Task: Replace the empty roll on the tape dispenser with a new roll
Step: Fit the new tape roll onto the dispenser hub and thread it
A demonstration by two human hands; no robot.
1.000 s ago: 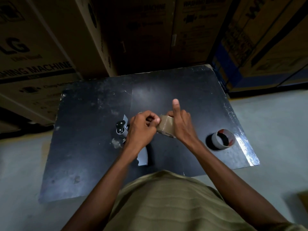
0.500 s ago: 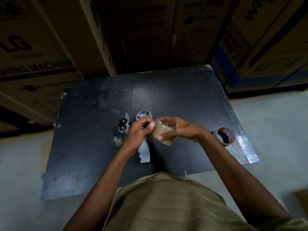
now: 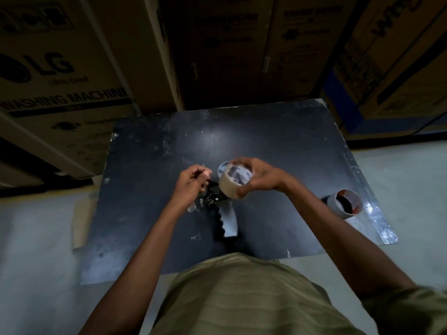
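My right hand (image 3: 261,176) grips a new tan tape roll (image 3: 231,186) by its rim, with the open core facing up at me. It is held above the grey and black tape dispenser (image 3: 226,220), which lies on the black board (image 3: 278,146) with its handle toward me. My left hand (image 3: 192,183) is beside the roll, fingers pinched together, apparently on the tape's loose end; the end itself is too small to make out. A grey empty core (image 3: 346,204) stands on the board at the right.
Large cardboard boxes (image 3: 72,68) stand behind and to both sides of the board. The board lies on a pale floor (image 3: 406,189). A shiny strip (image 3: 377,213) runs along the board's right edge, next to the empty core.
My right hand has turned the tape roll so its open core faces up and raised it a little. My left hand has drawn slightly away from the roll, to the left.
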